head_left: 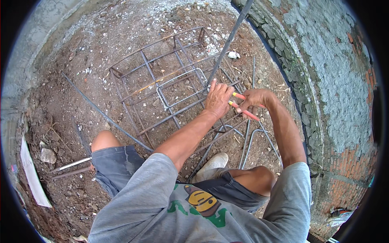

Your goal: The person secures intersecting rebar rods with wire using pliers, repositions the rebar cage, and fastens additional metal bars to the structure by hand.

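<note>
My right hand (255,100) is closed round the red and yellow handles of a pair of pliers (252,115), whose jaws are hidden behind my left hand. My left hand (219,99) is closed at the lower end of a long grey steel bar (230,40) that slants up and away. Its thumb side presses near a corner of a bent rectangular wire stirrup (163,98), and the exact grip is partly hidden. Both hands work over the right part of a rusty rebar cage (148,64) lying on the ground.
Several bent hooked rods (246,141) lie by my right knee. A long bar (101,112) crosses the dirt at left, with a pale board (33,174) farther left. A rough plastered brick wall (324,60) rises on the right. My shoe (212,164) stands close to the cage.
</note>
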Motion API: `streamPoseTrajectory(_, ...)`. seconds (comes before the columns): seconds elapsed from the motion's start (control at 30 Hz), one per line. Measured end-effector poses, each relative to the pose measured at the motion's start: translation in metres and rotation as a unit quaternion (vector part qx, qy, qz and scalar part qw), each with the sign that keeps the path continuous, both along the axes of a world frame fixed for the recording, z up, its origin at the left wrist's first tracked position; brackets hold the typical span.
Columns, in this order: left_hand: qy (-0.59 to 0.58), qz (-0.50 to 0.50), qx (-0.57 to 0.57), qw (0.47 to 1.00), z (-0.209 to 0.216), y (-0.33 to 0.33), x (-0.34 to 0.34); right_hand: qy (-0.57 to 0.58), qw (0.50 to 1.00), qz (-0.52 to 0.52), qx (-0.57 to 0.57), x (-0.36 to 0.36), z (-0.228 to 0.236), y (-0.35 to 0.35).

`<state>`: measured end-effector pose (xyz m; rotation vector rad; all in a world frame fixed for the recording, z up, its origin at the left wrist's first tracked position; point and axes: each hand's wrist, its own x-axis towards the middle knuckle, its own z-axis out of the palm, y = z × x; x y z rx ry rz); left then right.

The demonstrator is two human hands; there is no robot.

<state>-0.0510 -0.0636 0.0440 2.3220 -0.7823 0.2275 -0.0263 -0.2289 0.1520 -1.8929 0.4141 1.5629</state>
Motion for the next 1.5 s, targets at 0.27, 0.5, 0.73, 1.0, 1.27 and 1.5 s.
streamPoseTrajectory(0.27,0.119,-0.016,-0.004,0.993,0.002,-0.014,0.015,-0.464,0.691,0.379,-0.404,-0.065,0.015,0.02)
streamPoseTrajectory(0.5,-0.029,-0.022,-0.051,0.998,-0.001,-0.011,0.004,-0.165,0.97,0.143,-0.11,-0.016,0.015,-0.018)
streamPoseTrajectory(0.73,0.027,-0.024,-0.034,0.999,-0.001,-0.017,-0.004,-0.021,0.993,-0.115,0.026,-0.034,0.013,-0.015)
streamPoseTrajectory(1.0,0.24,-0.125,0.036,0.962,0.023,-0.018,0.035,-0.578,0.617,0.357,-0.397,-0.074,0.003,0.012)
streamPoseTrajectory(1.27,0.006,-0.008,-0.08,0.997,0.01,-0.019,-0.01,-0.167,0.971,0.08,-0.151,-0.023,0.007,-0.018)
streamPoseTrajectory(1.5,0.03,-0.061,-0.033,0.997,0.006,-0.025,0.004,-0.248,0.91,0.213,-0.255,-0.039,0.019,0.001)
